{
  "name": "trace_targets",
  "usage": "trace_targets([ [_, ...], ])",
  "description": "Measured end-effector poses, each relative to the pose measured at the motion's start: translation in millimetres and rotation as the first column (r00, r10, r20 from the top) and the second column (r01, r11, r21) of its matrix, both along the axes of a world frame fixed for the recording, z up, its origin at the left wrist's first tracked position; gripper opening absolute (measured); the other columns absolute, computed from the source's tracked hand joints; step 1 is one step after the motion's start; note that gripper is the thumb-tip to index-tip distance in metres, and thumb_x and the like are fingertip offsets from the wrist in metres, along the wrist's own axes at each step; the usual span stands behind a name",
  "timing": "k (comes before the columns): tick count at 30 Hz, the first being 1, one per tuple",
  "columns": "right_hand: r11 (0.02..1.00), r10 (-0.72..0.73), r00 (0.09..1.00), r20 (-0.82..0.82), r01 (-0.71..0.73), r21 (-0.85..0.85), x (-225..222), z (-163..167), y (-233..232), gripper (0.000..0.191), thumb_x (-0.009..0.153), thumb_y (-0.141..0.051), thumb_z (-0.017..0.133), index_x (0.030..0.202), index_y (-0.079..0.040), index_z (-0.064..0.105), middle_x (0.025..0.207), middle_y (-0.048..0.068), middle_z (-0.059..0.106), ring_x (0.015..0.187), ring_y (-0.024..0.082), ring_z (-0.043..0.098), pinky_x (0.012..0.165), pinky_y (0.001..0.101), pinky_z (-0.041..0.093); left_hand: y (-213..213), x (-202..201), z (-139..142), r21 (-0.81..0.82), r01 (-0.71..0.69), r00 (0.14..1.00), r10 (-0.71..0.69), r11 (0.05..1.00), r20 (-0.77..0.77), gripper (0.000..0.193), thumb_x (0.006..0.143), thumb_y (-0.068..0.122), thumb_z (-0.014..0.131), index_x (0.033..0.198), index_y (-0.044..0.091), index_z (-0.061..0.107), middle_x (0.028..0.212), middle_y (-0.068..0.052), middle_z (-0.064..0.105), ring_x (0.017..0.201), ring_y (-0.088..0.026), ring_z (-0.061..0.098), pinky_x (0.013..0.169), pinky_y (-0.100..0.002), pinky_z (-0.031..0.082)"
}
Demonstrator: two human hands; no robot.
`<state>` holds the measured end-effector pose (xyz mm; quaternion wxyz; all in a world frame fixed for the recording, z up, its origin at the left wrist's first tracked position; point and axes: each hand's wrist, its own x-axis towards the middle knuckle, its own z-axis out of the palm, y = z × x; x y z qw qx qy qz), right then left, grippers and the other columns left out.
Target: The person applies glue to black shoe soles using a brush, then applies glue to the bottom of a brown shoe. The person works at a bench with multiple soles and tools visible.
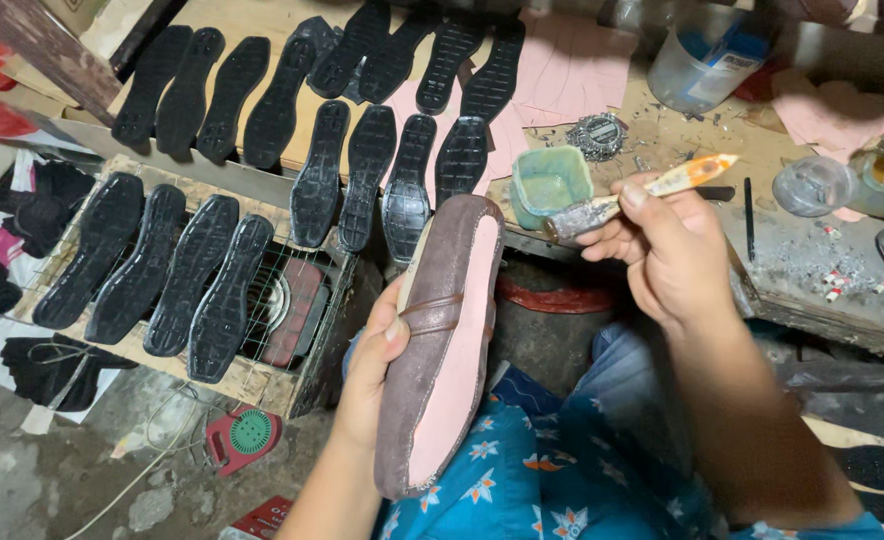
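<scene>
My left hand (372, 360) grips a brown shoe upper (442, 340) turned bottom side up, its pink insole facing me, thumb pressed on a strap at its edge. My right hand (667, 250) holds a glue brush (642, 195) with a glue-crusted handle; its bristle end points left, right beside a small green glue cup (547, 180) on the bench edge. The brush tip hovers just above the shoe's toe without touching it.
Many black rubber soles (192, 270) lie in rows on a wire rack at left and on a board (262, 20) behind. The workbench (812, 260) at right carries a plastic tub (702, 60), jars, pink cut pieces and scraps. A red fan-like device (247, 435) lies on the floor.
</scene>
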<state>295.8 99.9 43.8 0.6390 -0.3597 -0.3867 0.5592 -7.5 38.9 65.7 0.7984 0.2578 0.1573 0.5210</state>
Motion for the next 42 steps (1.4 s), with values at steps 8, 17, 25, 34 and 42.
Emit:
trace_targets([
  [8,0.942,-0.080,0.991,0.108,0.040,0.335,-59.7,34.2,-35.1,0.021,0.109,-0.003,0.059,0.128,0.004,0.055,0.118,0.023,0.069,0.099,0.028,0.072,0.089,0.0415,0.063,-2.6,8.5,11.2,0.002,-0.107,0.971,0.105,0.994,-0.216,0.077,0.090,0.033,0.066,0.153,0.000,0.036,0.132,-0.020,0.061,0.114,-0.025,0.065,0.098,-0.039,0.054],
  [17,0.846,-0.245,0.875,0.418,-0.018,0.532,-74.3,24.5,-50.3,0.022,0.105,0.006,0.062,0.123,0.000,0.051,0.120,0.019,0.063,0.110,0.020,0.062,0.105,0.0343,0.053,-6.5,3.6,18.4,0.072,-0.163,0.942,0.177,0.984,-0.285,0.082,0.089,0.029,0.069,0.156,0.002,0.031,0.141,-0.019,0.056,0.126,-0.025,0.059,0.107,-0.040,0.049],
  [25,0.849,-0.275,0.866,0.418,0.014,0.528,-75.3,25.5,-41.2,0.025,0.104,0.006,0.063,0.126,-0.003,0.055,0.125,0.017,0.065,0.109,0.021,0.067,0.102,0.0344,0.056,-3.8,1.0,22.8,0.102,-0.172,0.931,0.196,0.980,-0.309,0.084,0.088,0.029,0.069,0.157,0.001,0.030,0.143,-0.019,0.055,0.127,-0.025,0.058,0.108,-0.041,0.048],
  [34,0.787,-0.408,0.733,0.545,-0.020,0.616,-78.3,37.6,-43.3,0.026,0.100,0.004,0.068,0.123,-0.002,0.057,0.122,0.019,0.066,0.110,0.026,0.068,0.101,0.0340,0.055,-4.6,1.4,23.2,0.069,-0.168,0.935,0.181,0.983,-0.307,0.084,0.087,0.029,0.070,0.156,0.001,0.030,0.143,-0.020,0.055,0.128,-0.027,0.058,0.109,-0.042,0.048],
  [42,0.809,-0.367,0.703,0.609,-0.082,0.583,-79.9,43.5,-43.2,0.023,0.099,0.002,0.070,0.119,-0.001,0.060,0.125,0.021,0.069,0.110,0.028,0.070,0.098,0.0344,0.056,-4.6,-2.0,20.3,0.096,-0.182,0.925,0.204,0.979,-0.320,0.082,0.089,0.027,0.069,0.156,0.001,0.030,0.145,-0.020,0.054,0.131,-0.026,0.057,0.111,-0.040,0.046],
])
